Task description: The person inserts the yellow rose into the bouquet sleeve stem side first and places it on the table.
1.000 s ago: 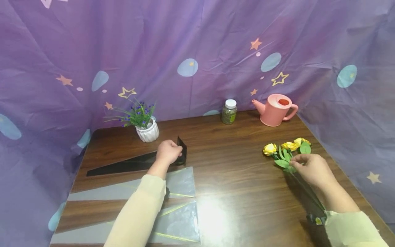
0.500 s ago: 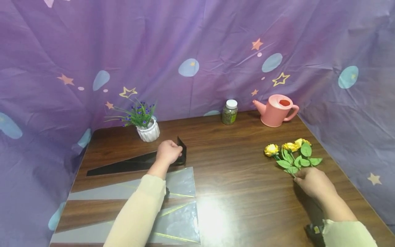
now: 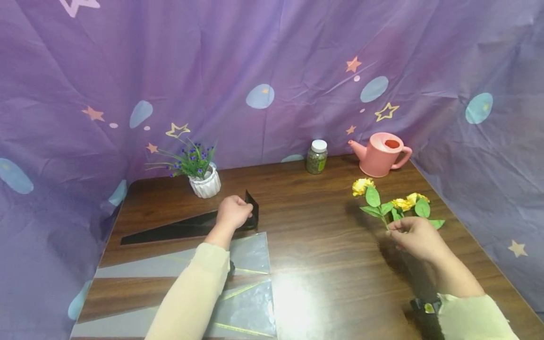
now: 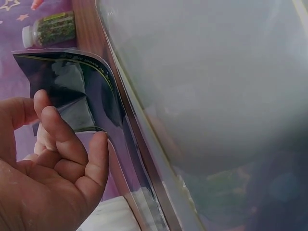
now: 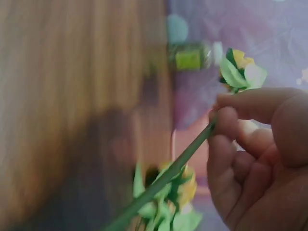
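Note:
My left hand (image 3: pixel 233 212) pinches the wide end of a black tapered flower sleeve (image 3: pixel 178 227), whose edge stands raised; the left wrist view shows thumb and forefinger at the film (image 4: pixel 72 91). Between the thumb and fingers of my right hand (image 3: pixel 418 238) is the green stem (image 5: pixel 168 175) of a yellow rose (image 3: pixel 362 186), its bloom lifted over the table. More yellow roses (image 3: pixel 403 203) with green leaves lie just beyond that hand, which hides part of their stems.
Two clear sleeves (image 3: pixel 248 255) lie flat before the black one, partly under my left forearm. Along the back stand a white pot (image 3: pixel 206 184) with purple flowers, a white-capped jar (image 3: pixel 317 158) and a pink watering can (image 3: pixel 378 158). A purple curtain (image 3: pixel 272 56) hangs behind.
My right hand has drawn back along the rose stems, then raised one rose up and left, away from the others. The left hand keeps its pinch on the black sleeve.

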Demonstrator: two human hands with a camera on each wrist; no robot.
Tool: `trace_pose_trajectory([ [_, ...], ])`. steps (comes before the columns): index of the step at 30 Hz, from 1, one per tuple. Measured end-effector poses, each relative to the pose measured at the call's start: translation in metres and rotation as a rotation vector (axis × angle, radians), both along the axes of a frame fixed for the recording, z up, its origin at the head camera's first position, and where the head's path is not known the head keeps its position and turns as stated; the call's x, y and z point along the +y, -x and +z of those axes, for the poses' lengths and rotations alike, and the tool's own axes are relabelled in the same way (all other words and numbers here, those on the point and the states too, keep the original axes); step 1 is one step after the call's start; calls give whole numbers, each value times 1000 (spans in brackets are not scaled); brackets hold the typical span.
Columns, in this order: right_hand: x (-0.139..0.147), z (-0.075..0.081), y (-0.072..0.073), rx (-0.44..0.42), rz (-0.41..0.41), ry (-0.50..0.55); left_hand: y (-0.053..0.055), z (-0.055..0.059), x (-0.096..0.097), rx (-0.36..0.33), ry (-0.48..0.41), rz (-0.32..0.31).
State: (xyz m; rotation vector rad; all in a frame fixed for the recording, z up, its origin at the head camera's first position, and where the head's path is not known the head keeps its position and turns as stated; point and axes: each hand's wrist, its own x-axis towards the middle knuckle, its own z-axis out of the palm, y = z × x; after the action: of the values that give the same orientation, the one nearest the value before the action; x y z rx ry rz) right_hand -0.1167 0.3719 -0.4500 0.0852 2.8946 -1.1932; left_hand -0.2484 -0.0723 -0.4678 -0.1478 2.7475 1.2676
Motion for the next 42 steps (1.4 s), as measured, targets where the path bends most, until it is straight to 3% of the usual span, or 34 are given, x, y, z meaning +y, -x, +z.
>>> trace_pose_trajectory([
  [4,-22,10,13,41,-36,144,0,-2,0,4,13,-9],
  [10,-59,26,39,204,-80,317,0,0,3,4,12,-12],
  [19,-129,55,78,371,-60,611,-2,-1,9,7,-16,-15],
  [27,-188,61,99,510,-10,891,-3,3,9,27,3,-20],
  [42,-249,43,119,559,91,917,-3,3,6,42,-14,-6],
])
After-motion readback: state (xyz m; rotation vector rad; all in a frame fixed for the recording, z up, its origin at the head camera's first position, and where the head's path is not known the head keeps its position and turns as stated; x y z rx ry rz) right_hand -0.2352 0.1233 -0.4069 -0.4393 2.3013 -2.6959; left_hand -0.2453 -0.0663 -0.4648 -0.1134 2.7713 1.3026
